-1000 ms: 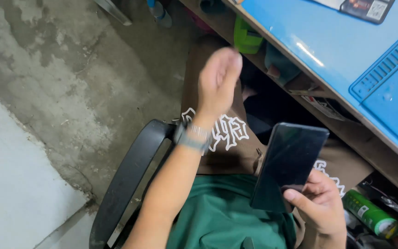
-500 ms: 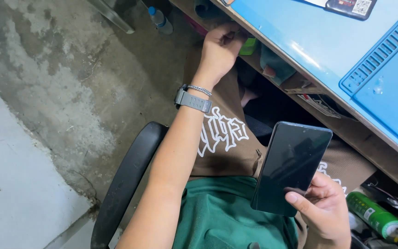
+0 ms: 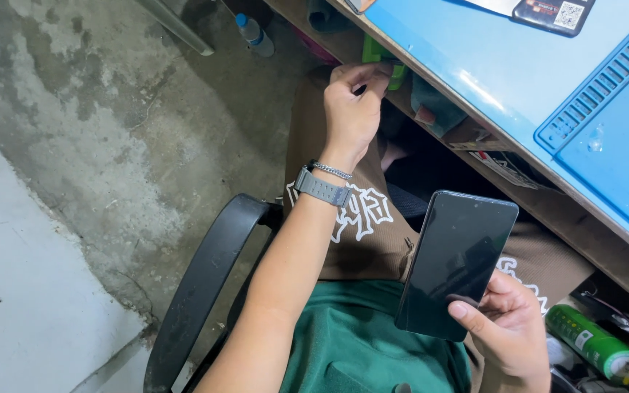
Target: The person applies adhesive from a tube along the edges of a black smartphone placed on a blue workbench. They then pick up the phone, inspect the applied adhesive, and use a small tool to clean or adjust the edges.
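Phone [image 3: 456, 262], dark screen, held upright in your right hand [image 3: 507, 331] over your lap. Left hand [image 3: 351, 109] reaches under the desk [image 3: 475, 65], fingers pinching something small & dark by a green item [image 3: 374, 52]; next needs a careful pull-out.

The left hand [image 3: 349, 109] reaches under the worktop [image 3: 504, 73] near the top of the frame, and its fingers [image 3: 373, 73] cover most of a green thing [image 3: 373, 51] on the shelf there; what that thing is I cannot tell. A small dark thing [image 3: 360, 90] shows between thumb and finger, too small to name. At the lower right the right hand [image 3: 507, 331] is cut by the bottom edge, its fingers lost behind the dark phone [image 3: 456, 262]. The green can [image 3: 595, 343] lies partly behind clutter. The bottle [image 3: 254, 33] at the top is cut off.
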